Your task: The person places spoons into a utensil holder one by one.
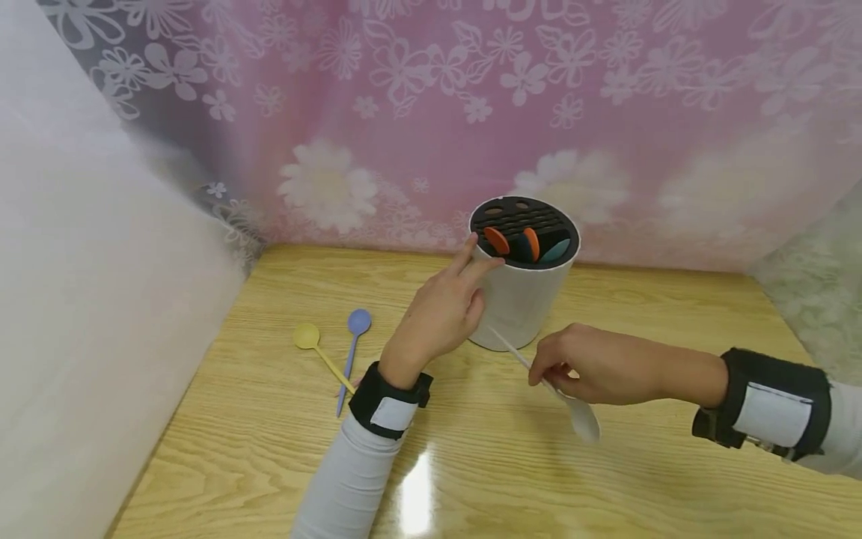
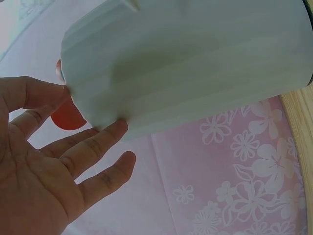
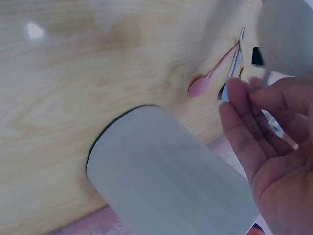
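Note:
My right hand [image 1: 599,367] pinches a white spoon [image 1: 584,421] between thumb and fingers. Its bowl points down toward me, and the thin handle slants up toward the holder's base. The round white utensil holder [image 1: 521,303] stands upright, with a black slotted top. Two orange-edged pieces [image 1: 497,240] and a teal piece [image 1: 556,251] stick out of that top. My left hand [image 1: 441,311] touches the holder's near left rim with extended fingers. In the left wrist view, fingertips [image 2: 117,128] lie against the white wall.
Left of my left forearm, a yellow spoon [image 1: 307,336] and a blue spoon [image 1: 360,322] lie crossed on the wooden table [image 1: 256,449]. A pink spoon [image 3: 198,87] lies near them in the right wrist view. Behind the table hangs a pink flowered cloth [image 1: 417,112].

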Demonstrator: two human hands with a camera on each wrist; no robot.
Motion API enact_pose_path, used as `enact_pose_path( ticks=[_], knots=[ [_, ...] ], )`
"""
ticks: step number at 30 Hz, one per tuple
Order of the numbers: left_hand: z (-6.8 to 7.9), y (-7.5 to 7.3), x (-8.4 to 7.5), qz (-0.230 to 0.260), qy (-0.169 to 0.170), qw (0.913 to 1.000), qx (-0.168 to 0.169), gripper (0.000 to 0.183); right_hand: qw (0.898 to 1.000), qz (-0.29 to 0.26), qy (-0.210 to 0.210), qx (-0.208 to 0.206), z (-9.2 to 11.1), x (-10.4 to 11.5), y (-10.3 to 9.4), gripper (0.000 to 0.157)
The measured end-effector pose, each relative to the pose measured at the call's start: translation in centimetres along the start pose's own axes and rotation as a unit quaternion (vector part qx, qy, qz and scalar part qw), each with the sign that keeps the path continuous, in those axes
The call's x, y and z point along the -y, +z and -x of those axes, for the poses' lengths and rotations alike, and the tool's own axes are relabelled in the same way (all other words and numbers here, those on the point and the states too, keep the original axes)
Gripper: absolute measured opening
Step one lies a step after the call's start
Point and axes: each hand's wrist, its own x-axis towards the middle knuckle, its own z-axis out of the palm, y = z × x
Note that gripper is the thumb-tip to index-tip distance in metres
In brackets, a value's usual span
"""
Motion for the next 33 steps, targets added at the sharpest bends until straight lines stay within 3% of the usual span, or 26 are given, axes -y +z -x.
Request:
enact_pose_path(
  ticks=[4,8,12,17,27,30,33],
  knots=[
    [-0.1,0.2,0.1,-0.004,0.0,1.0,-0.002,0.044,0.999,-0.026,-0.012,-0.019,-0.1,0.5,0.2,0.019],
    [-0.2,0.5,0.2,-0.012,-0.002,0.9999,-0.006,0.047,0.997,-0.007,-0.028,-0.066,-0.3,1.2,-0.1,0.013],
    [-0.2,0.8,0.3,-0.024,-0.002,0.9996,-0.012,0.049,0.992,0.025,-0.033,-0.121,-0.2,2.0,-1.2,0.007],
    [-0.3,0.9,0.2,-0.026,0.006,0.9996,-0.009,0.049,0.985,0.033,-0.036,-0.168,0.2,2.8,-3.1,0.015],
    [-0.3,0.7,0.0,-0.035,0.015,0.9992,-0.007,0.045,0.976,0.018,0.01,-0.216,1.1,2.5,-6.5,0.016],
    [-0.3,0.7,0.0,-0.035,0.023,0.999,-0.012,0.045,0.968,0.049,0.019,-0.246,1.3,2.0,-7.5,0.019],
    [-0.2,0.5,0.1,-0.044,0.036,0.9981,-0.025,0.043,0.958,0.073,0.054,-0.273,1.2,1.8,-8.4,0.017]
  ],
)
